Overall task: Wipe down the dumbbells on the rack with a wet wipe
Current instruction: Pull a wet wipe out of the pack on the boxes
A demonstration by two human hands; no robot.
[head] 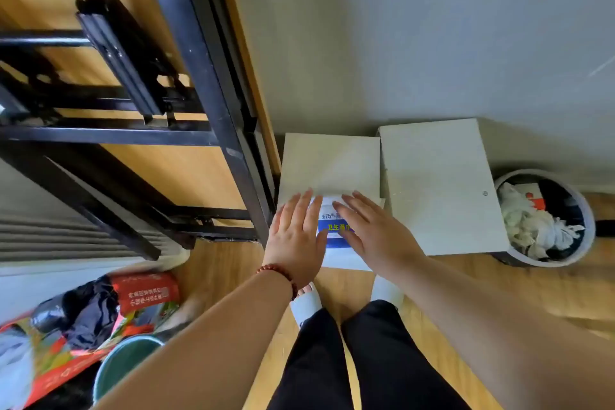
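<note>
**Both hands flat on the wipe pack**

The person looks down at a wet wipe pack (332, 222) (white, with a blue band and printed characters) lying at the near edge of a pale grey box (327, 163); the left hand (296, 233) rests on the pack's left side and the right hand (372, 230) on its right side; the fingers of both are straight and spread, curled round nothing, and the two hands lie apart with the label showing between them. A beaded bracelet (279, 272) circles the left wrist. A second pale grey box (439, 183) stands just beside the first, on its right; beyond it a round waste bin (586, 230) holds crumpled white wipes (529, 226). A black metal frame (206, 76) rises on the left, against a wooden panel. Below are the wooden floor (549, 280), black trousers (376, 359), and at lower left a green bucket (123, 364).
</note>
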